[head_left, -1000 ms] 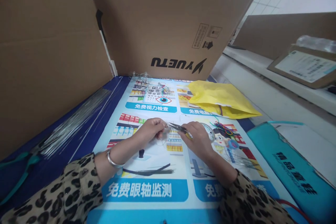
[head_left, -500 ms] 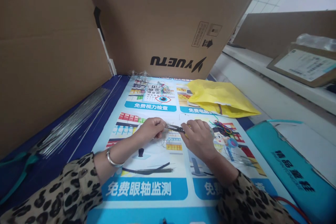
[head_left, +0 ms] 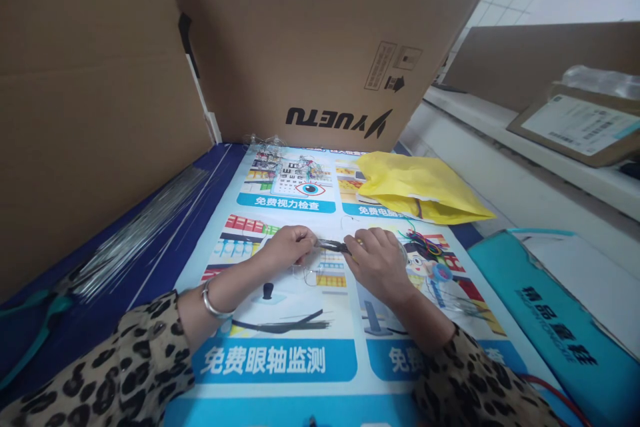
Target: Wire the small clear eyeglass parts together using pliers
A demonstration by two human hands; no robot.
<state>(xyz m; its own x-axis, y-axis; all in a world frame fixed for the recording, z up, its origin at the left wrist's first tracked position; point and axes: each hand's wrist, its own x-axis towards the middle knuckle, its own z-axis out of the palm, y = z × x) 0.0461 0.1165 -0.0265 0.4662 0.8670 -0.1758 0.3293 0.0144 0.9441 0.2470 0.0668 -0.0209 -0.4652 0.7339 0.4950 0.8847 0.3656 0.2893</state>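
Note:
Near the middle of the printed sheet, my right hand [head_left: 377, 260] is closed round the handles of small pliers [head_left: 332, 246], whose dark jaws point left. The jaw tips meet the pinched fingers of my left hand [head_left: 290, 245]. What those fingers hold is too small to tell. A thin looped wire [head_left: 313, 275] hangs just below the jaws. Further down the sheet lies a bundle of short dark wires [head_left: 300, 324]. Colourful cords [head_left: 425, 242] lie right of my right hand.
Cardboard panels [head_left: 300, 40] stand behind and left. Long silvery wires [head_left: 145, 233] and teal-handled pliers [head_left: 37, 320] lie at left. A yellow bag [head_left: 420, 183], a teal box [head_left: 540, 307] and a clear-wrapped parcel [head_left: 575, 127] are at right. Tangled wire pieces [head_left: 307, 167] lie at the back.
The pliers' jaws appear slightly more apart and turned a little. Both hands keep nearly the same place and hold.

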